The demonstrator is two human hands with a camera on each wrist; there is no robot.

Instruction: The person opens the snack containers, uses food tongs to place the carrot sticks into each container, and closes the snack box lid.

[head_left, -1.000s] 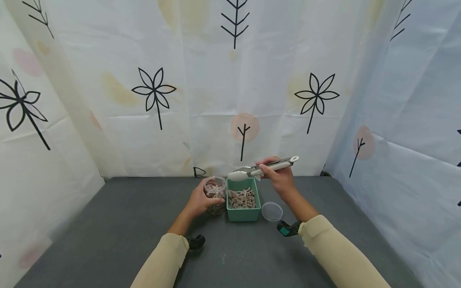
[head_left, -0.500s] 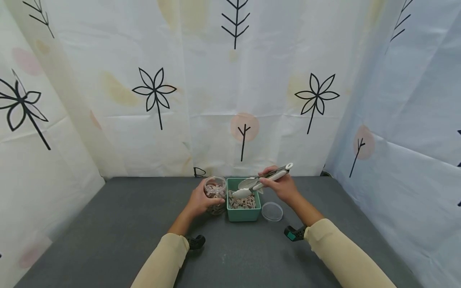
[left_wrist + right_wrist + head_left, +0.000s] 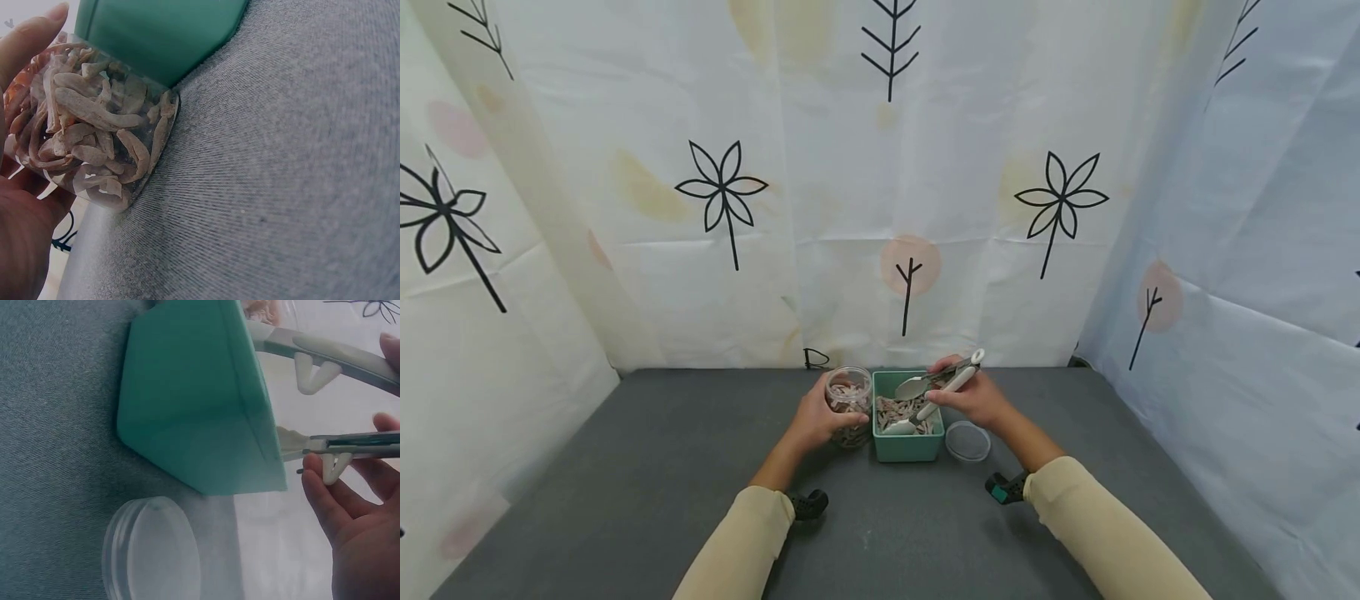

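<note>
My left hand (image 3: 814, 419) grips a clear jar (image 3: 848, 385) that stands on the table, its thumb and fingers round the side. Through the jar wall in the left wrist view show many dried, pale brown strips (image 3: 94, 112). Close to the jar's right is a green bin (image 3: 907, 450) holding more such strips (image 3: 895, 408). My right hand (image 3: 979, 402) holds white-and-metal tongs (image 3: 955, 388) by their arms. The tongs' arms are spread apart, with both white tips down inside the bin. In the right wrist view the bin wall (image 3: 187, 394) hides those tips.
A clear round lid (image 3: 967, 441) lies on the table just right of the bin. The dark grey table (image 3: 700, 483) reaches back to a white patterned curtain (image 3: 820, 167), which also hangs at both sides.
The tongs have come down from above the bin's back edge into the bin, and their arms have spread wider. My right hand has lowered. The left hand and jar have stayed put.
</note>
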